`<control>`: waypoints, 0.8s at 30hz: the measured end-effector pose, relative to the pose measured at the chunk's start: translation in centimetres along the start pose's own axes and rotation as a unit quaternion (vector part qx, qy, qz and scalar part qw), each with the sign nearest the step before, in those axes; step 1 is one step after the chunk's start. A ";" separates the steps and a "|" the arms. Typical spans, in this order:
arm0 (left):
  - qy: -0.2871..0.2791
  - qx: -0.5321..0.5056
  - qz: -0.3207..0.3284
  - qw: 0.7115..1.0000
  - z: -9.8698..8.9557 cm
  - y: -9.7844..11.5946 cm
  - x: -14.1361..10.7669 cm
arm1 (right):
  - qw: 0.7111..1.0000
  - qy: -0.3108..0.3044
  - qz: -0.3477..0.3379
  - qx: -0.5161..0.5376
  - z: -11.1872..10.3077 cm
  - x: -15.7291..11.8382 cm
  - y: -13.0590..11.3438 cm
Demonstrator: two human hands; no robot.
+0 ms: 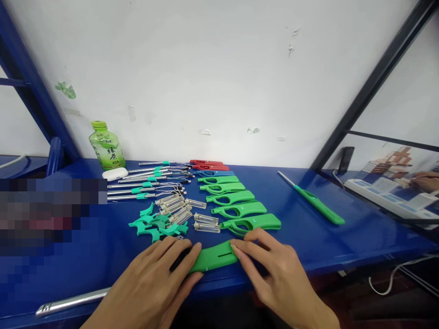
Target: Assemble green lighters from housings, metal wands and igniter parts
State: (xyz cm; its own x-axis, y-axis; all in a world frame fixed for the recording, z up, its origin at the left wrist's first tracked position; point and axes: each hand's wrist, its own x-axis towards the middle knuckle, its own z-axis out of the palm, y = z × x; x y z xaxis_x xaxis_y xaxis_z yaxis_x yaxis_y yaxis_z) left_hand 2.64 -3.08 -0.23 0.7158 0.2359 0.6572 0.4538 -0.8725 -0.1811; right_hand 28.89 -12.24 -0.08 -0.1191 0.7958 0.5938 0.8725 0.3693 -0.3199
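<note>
A green lighter casing [216, 256] with a dark slot lies between my hands at the table's front edge. My left hand [156, 278] is closed round its left end, and a metal tube [73, 301] sticks out to the left from beneath this hand. The fingers of my right hand [270, 269] pinch the casing's right end. Just behind are a pile of teal trigger pieces [151, 224], several clear fuel tanks [206, 227] and a column of green casings [254, 223].
Metal rods with wires [137, 190] lie at the back left, near a green bottle [108, 148] and a white case [115, 174]. Red casings [209, 165] lie by the wall. A complete green lighter [318, 205] rests at the right. Blurred blocks cover the far left.
</note>
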 end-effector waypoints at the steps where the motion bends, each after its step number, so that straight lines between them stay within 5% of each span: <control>1: -0.001 -0.001 0.000 1.000 0.0 0.0 0.0 | 1.000 -0.007 0.003 -0.002 -0.1 -0.1 0.0; 14: -0.007 0.011 0.015 1.000 0.0 -0.1 -0.2 | 1.000 -0.015 0.008 -0.025 -0.6 -0.8 0.0; 24: -0.021 0.036 0.028 0.999 0.1 0.0 -0.9 | 0.991 -0.114 0.023 -0.060 -0.8 -1.5 0.3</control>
State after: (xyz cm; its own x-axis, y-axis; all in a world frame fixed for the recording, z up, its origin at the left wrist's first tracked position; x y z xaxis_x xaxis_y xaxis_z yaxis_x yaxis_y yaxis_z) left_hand 2.02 -3.24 -0.93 0.7620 0.2057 0.6140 0.4481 -0.8521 -0.2706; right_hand 29.70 -13.71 -0.43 -0.1705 0.9030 0.3944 0.9279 0.2819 -0.2441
